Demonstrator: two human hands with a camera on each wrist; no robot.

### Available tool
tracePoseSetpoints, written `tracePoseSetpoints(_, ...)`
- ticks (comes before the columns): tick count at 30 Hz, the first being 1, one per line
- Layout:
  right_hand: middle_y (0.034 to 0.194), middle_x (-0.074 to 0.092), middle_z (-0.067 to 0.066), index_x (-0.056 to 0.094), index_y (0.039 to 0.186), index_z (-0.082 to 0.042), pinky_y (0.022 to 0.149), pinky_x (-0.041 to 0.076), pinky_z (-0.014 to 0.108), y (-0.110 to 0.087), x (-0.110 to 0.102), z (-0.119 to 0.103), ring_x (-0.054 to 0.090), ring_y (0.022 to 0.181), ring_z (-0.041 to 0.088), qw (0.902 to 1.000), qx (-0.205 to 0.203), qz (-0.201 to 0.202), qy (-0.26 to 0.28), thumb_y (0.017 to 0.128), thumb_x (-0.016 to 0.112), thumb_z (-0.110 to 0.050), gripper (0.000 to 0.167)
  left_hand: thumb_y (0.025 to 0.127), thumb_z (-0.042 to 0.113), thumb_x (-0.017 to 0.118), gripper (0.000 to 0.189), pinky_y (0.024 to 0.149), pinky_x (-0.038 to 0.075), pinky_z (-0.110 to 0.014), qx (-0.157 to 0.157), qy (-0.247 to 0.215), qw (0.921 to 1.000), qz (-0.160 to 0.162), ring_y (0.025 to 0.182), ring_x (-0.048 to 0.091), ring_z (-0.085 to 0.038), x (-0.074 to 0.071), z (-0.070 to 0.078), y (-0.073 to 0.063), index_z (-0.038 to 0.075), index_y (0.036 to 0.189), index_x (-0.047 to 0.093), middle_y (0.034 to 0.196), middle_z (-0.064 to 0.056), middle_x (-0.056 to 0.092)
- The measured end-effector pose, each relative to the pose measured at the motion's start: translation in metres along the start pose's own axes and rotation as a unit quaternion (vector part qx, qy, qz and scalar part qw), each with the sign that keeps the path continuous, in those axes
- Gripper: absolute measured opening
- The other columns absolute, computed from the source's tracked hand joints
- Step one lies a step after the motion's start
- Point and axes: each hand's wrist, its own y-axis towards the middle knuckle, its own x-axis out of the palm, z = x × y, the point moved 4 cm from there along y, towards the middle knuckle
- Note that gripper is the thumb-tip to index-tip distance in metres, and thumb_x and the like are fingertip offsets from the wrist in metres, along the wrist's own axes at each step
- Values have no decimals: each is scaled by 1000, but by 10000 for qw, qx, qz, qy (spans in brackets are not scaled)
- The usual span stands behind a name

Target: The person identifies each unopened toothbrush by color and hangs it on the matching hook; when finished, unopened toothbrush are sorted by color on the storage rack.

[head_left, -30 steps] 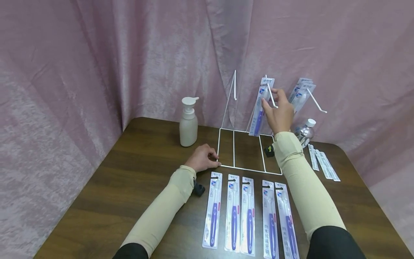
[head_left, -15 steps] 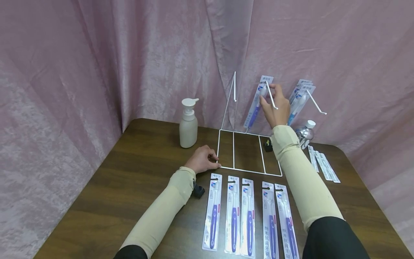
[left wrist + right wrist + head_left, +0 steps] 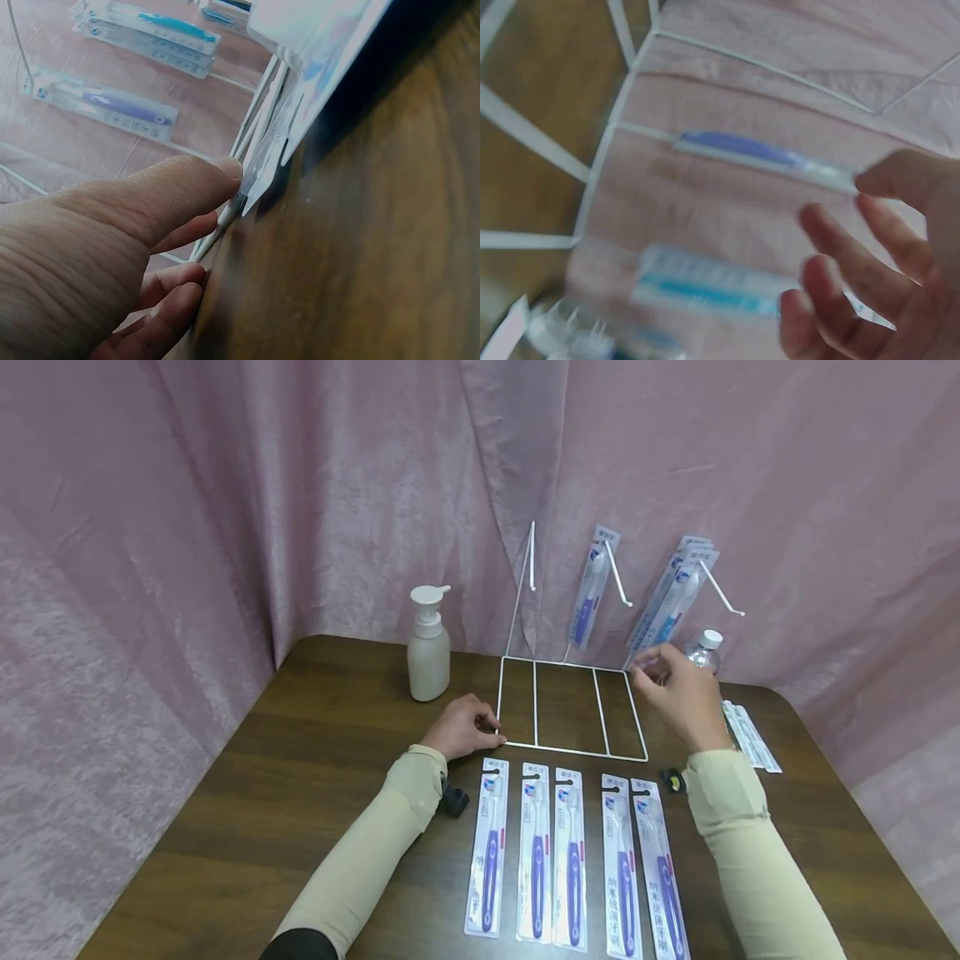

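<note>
My left hand [image 3: 467, 727] pinches the front left corner of a white wire display rack [image 3: 536, 710], thumb above and fingers beneath. My right hand [image 3: 684, 697] holds nothing; its fingers are loosely bent near the rack's back right corner, in front of a clear bottle [image 3: 707, 652]. A packaged purple toothbrush [image 3: 592, 589] hangs on the middle hook. Several packaged toothbrushes [image 3: 678, 593], the front one blue, hang on the right hook. The left hook [image 3: 532, 560] carries nothing. In the right wrist view my right hand [image 3: 885, 270] shows spread fingers, slightly blurred.
Several packaged purple toothbrushes [image 3: 534, 860] lie in a row before the rack on the wooden table [image 3: 300, 793]. A pump bottle [image 3: 429, 652] stands at the rack's left. Thin white packets [image 3: 752, 739] lie at the right. A pink curtain [image 3: 360, 510] hangs behind.
My right hand has let go of the purple toothbrush, which hangs on the middle hook, and has moved down and right. My left hand keeps its place on the rack.
</note>
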Motion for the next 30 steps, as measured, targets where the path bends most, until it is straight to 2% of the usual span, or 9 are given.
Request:
tracePoseSetpoints(4, 100, 79, 12, 73, 112, -12, 65, 49, 49, -59, -6, 22, 69, 74, 31, 9947, 188, -854, -544, 97, 73, -23, 19, 83, 26, 92, 17, 85, 50, -34, 73, -1, 10000, -31, 92, 57, -17, -3, 1, 0, 16, 90, 79, 99, 0, 63)
tracePoseSetpoints(6, 107, 77, 17, 72, 117, -10, 73, 53, 56, -84, -5, 31, 73, 88, 37, 9862, 380, -1442, -716, 98, 74, -26, 26, 83, 26, 92, 17, 86, 51, -34, 61, -25, 10000, -37, 93, 58, -17, -5, 0, 1, 17, 90, 79, 99, 1, 63)
tracePoseSetpoints(9, 114, 75, 19, 70, 125, -7, 82, 53, 63, -112, -3, 38, 71, 102, 42, 9715, 595, -2170, -749, 98, 75, -32, 37, 83, 27, 92, 17, 86, 51, -35, 51, -32, 10000, -21, 93, 58, -18, -9, -2, 1, 17, 90, 79, 99, 1, 62)
tracePoseSetpoints(12, 111, 74, 15, 70, 128, -7, 81, 53, 59, -132, 1, 38, 70, 94, 35, 9621, 660, -2567, -648, 97, 77, -36, 43, 83, 29, 92, 19, 86, 51, -35, 86, 18, 9999, -66, 93, 58, -18, -11, -5, -1, 17, 92, 80, 99, 0, 63)
tracePoseSetpoints(16, 110, 73, 11, 72, 127, -9, 79, 53, 53, -144, 7, 31, 62, 87, 23, 9601, 574, -2694, -492, 93, 82, -36, 45, 84, 31, 91, 20, 87, 51, -35, 95, 137, 9998, -124, 94, 58, -18, -18, -9, -4, 17, 94, 80, 100, -1, 63)
tracePoseSetpoints(19, 115, 74, 17, 72, 128, -10, 81, 54, 56, -144, 12, 23, 62, 87, 25, 9614, 453, -2680, -430, 91, 84, -35, 46, 84, 30, 91, 20, 87, 50, -36, 18, 214, 9997, -73, 94, 57, -19, -28, -13, -7, 17, 95, 80, 101, -2, 63)
tracePoseSetpoints(23, 120, 72, 24, 70, 131, -7, 85, 53, 61, -144, 20, 16, 64, 90, 29, 9597, 523, -2723, -467, 90, 85, -28, 48, 84, 30, 91, 21, 86, 50, -36, -76, 243, 9996, -82, 94, 57, -20, -36, -19, -12, 16, 95, 80, 101, -2, 63)
tracePoseSetpoints(26, 119, 73, 23, 72, 129, -6, 87, 53, 61, -147, 24, 15, 66, 92, 29, 9603, 588, -2677, -518, 90, 85, -24, 45, 83, 30, 92, 21, 86, 50, -35, -65, 211, 9997, -89, 94, 57, -20, -37, -23, -17, 16, 95, 80, 100, -2, 64)
tracePoseSetpoints(30, 115, 75, 20, 75, 125, -6, 85, 54, 58, -148, 29, 12, 63, 85, 24, 9636, 561, -2552, -570, 89, 85, -22, 41, 82, 30, 93, 21, 87, 51, -36, -47, 162, 9999, -11, 94, 59, -20, -38, -29, -22, 17, 93, 80, 100, -2, 64)
